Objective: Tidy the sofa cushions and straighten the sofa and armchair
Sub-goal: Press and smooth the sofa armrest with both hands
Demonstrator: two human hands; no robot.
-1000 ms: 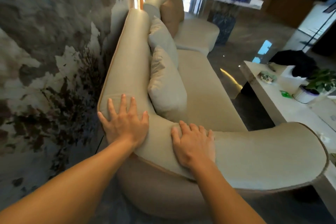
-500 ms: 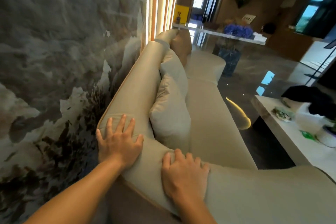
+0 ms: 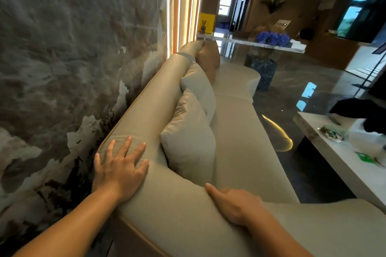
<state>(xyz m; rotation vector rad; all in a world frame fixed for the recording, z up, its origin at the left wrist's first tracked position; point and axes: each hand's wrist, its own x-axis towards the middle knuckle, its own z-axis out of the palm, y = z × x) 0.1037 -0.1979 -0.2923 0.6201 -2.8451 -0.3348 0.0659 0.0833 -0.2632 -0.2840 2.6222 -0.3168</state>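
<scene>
A long beige sofa (image 3: pixel 236 142) runs along the marbled wall, seen from its near end. My left hand (image 3: pixel 120 166) lies flat with fingers spread on the corner of the backrest. My right hand (image 3: pixel 234 202) rests palm down on the near armrest, fingers curled over its inner edge. A beige cushion (image 3: pixel 189 150) leans against the backrest just beyond my hands. A second beige cushion (image 3: pixel 200 87) stands behind it, and a brown cushion (image 3: pixel 208 58) sits at the far end.
A dark marbled wall (image 3: pixel 73 58) stands close on the left of the sofa. A white coffee table (image 3: pixel 338 152) with small items and a black cloth (image 3: pixel 363 112) is on the right. A glossy floor and a counter with blue flowers (image 3: pixel 272 38) lie beyond.
The view has tilted up, showing more of the room. My right hand has slid so its fingers hook over the armrest's inner edge. My left hand stays flat on the backrest corner.
</scene>
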